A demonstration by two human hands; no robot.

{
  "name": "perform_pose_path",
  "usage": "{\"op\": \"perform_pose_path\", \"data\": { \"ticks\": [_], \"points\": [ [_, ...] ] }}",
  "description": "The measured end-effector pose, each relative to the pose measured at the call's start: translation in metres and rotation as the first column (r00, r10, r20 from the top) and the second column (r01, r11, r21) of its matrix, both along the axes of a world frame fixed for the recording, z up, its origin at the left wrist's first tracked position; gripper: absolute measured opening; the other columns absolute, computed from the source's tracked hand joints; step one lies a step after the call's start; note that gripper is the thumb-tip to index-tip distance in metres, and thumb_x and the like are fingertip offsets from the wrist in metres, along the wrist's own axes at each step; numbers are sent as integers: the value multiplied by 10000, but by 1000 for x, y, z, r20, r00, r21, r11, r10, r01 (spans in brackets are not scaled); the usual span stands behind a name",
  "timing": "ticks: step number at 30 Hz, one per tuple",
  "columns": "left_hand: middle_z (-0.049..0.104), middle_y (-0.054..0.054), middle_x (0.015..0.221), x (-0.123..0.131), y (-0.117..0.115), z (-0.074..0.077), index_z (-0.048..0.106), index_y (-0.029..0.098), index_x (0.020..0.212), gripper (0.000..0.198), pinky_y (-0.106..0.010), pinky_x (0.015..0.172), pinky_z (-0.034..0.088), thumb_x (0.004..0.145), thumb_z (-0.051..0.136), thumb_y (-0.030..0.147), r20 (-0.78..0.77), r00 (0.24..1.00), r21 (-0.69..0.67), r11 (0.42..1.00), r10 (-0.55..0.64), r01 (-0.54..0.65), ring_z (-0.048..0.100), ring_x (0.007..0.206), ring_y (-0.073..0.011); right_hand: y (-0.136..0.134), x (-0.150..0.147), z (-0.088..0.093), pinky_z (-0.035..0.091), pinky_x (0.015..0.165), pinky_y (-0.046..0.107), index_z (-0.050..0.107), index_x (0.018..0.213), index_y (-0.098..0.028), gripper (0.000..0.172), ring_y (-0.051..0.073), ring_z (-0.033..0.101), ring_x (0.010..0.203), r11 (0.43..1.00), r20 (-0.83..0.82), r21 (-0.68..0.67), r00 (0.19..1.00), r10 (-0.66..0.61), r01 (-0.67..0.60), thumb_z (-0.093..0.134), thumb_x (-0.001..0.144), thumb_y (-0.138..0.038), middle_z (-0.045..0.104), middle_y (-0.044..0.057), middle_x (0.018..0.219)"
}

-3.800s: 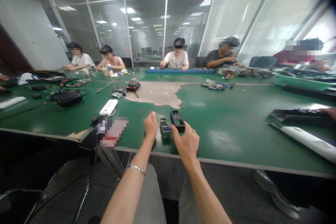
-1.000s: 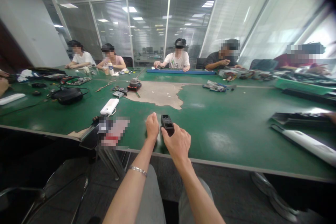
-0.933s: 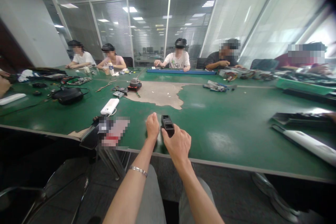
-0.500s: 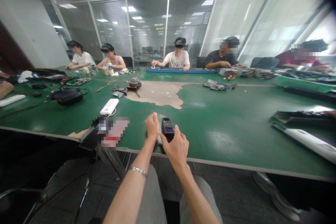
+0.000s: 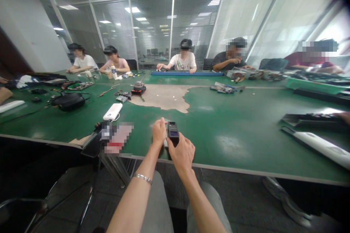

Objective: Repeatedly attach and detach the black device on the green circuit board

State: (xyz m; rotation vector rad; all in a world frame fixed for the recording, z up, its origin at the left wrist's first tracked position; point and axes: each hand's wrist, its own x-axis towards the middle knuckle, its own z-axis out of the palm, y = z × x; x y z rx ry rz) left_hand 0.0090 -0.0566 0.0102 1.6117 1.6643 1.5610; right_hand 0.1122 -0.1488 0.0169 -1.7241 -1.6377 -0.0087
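Near the table's front edge is a black handheld device [image 5: 173, 129] with a small bluish screen and buttons. My right hand [image 5: 182, 150] closes on its near end, thumb along the left side and fingers at the right. Just left of the device, my left hand [image 5: 159, 131] is closed, its fingers curled in; whatever they hold, if anything, is hidden. A small pale object [image 5: 165, 143] shows in part between my two hands, too covered to name.
Green table [image 5: 235, 127] with a bare brown patch [image 5: 166, 98]. To the left are a white power bank [image 5: 113, 111] and black pouch [image 5: 68, 101]. A long white device [image 5: 319, 147] lies right; a green tray [image 5: 314, 85] stands beyond. Several people sit across the table.
My right hand has closed in on the black device; its fingers, raised and apart before, are now bent against it. My left hand stays closed beside it. The view has shifted slightly.
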Motion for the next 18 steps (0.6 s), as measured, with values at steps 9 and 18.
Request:
{"op": "perform_pose_path", "data": {
  "ticks": [9, 18],
  "points": [
    [705, -114, 961, 0, 2, -3, 666, 172, 963, 497, -333, 830, 489, 948, 276, 480, 78, 995, -2, 998, 59, -59, 657, 867, -197, -1, 0, -3, 300, 888, 360, 562, 1112, -168, 422, 247, 532, 1011, 1000, -11, 21, 1000, 3, -2, 483, 851, -491, 652, 112, 1019],
    [708, -114, 936, 0, 3, -2, 663, 175, 983, 506, -340, 845, 493, 951, 260, 479, 121, 988, -7, 996, 94, -94, 658, 911, -207, -1, 0, 4, 302, 891, 347, 579, 1087, -185, 377, 236, 534, 1015, 998, -67, 49, 997, 43, -40, 486, 850, -464, 657, 90, 1020]
  ]
}}
